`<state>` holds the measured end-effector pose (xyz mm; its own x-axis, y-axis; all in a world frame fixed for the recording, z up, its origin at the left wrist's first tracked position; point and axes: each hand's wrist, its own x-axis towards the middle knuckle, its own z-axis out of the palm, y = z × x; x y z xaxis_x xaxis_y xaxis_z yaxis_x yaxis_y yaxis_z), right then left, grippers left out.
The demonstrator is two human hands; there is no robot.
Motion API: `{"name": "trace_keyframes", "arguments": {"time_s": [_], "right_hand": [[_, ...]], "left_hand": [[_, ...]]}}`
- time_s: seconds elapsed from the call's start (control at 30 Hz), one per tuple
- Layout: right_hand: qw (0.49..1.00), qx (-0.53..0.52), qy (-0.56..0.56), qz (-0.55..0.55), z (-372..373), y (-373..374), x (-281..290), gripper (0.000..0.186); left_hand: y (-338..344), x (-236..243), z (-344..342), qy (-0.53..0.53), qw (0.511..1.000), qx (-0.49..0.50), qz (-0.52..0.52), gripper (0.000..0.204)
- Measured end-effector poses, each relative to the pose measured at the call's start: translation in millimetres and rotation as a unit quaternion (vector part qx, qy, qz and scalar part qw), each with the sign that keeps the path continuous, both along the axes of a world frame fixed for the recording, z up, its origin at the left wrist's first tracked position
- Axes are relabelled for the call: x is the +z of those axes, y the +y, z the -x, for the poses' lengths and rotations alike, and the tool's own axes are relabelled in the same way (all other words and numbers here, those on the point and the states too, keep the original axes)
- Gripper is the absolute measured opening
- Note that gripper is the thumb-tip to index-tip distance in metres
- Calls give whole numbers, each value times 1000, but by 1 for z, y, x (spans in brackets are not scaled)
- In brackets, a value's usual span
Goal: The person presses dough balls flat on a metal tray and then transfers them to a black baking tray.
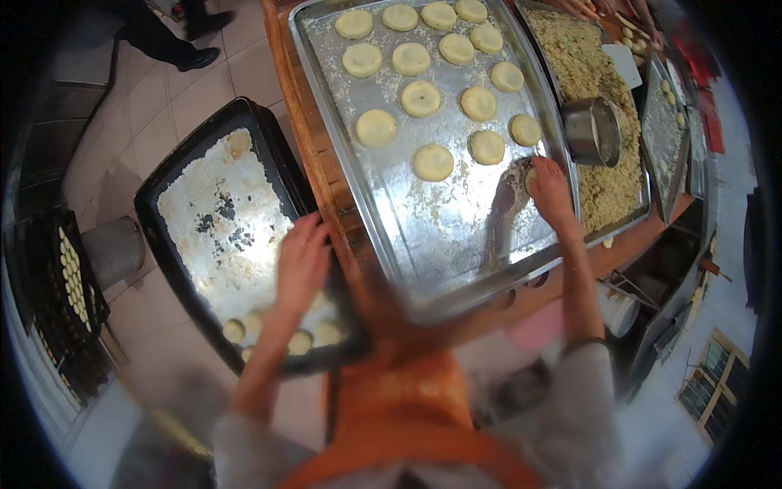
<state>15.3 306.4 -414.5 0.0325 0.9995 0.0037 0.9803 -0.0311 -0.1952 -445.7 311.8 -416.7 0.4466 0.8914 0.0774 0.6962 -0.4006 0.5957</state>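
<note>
My right hand (pixel 551 189) reaches down to the large metal tray (pixel 440 244), its fingers closed on a pale dough round (pixel 531 183) that they partly hide. Several flat dough rounds (pixel 433 163) lie spread over the far part of that tray, among scattered pale seeds. To the left, my left hand (pixel 301 259) hangs over the right rim of a dark-edged baking tray (pixel 175 171), fingers loosely apart and nothing visible in them. Small dough rounds (pixel 300 342) sit at that tray's near end, partly behind my left forearm.
A metal pot (pixel 591 132) stands on a tray of crumbly yellow filling (pixel 577 57), beside a white scraper (pixel 622 65). Another person's hands (pixel 578 8) work at the far right. The wooden table edge (pixel 314 175) runs between both trays. Someone's shoe (pixel 199 59) is on the tiled floor.
</note>
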Motion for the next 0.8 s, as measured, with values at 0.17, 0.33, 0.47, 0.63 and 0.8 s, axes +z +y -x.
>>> {"name": "trace_keyframes", "arguments": {"time_s": [0.17,0.33,0.47,0.63,0.8], "right_hand": [[986,110,36,122,-17,7,11,42],[970,81,-89,212,-10,-2,31,33],[988,87,-16,129,-3,-27,39,31],[986,3,123,113,-9,-65,9,31],[831,-252,470,158,108,-50,59,37]], "left_hand": [[73,8,-144,2,993,-116,-15,48],[115,11,-196,136,953,-245,116,37],[115,3,-197,139,965,-221,35,21],[68,0,-180,4,995,-90,-35,11],[0,34,-69,-220,930,-42,292,27]]}}
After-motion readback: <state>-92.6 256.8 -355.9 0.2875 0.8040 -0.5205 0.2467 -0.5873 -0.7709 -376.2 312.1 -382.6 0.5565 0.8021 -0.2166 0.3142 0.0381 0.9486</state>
